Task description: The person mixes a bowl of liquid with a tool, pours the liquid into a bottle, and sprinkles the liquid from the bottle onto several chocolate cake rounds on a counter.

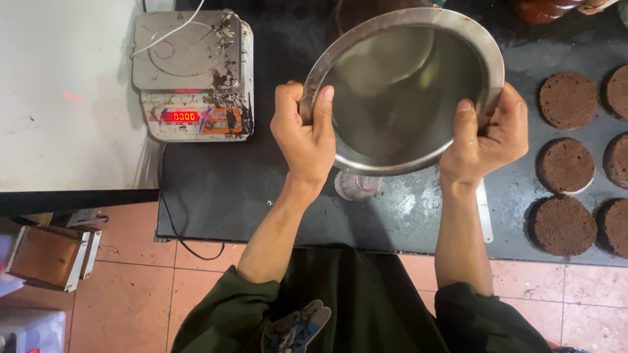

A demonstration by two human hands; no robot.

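Steel bowl centre frame, tilted, looks empty | left hand and right hand both clamped on its rim, above dark desk | scale upper left bare | brown cake rounds right edge, untouched

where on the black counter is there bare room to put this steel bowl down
Bare patch: the black counter between the stained digital scale and the round steel bowl, towards the front edge. Crowded on the right, where round dark brown cake layers lie in rows.
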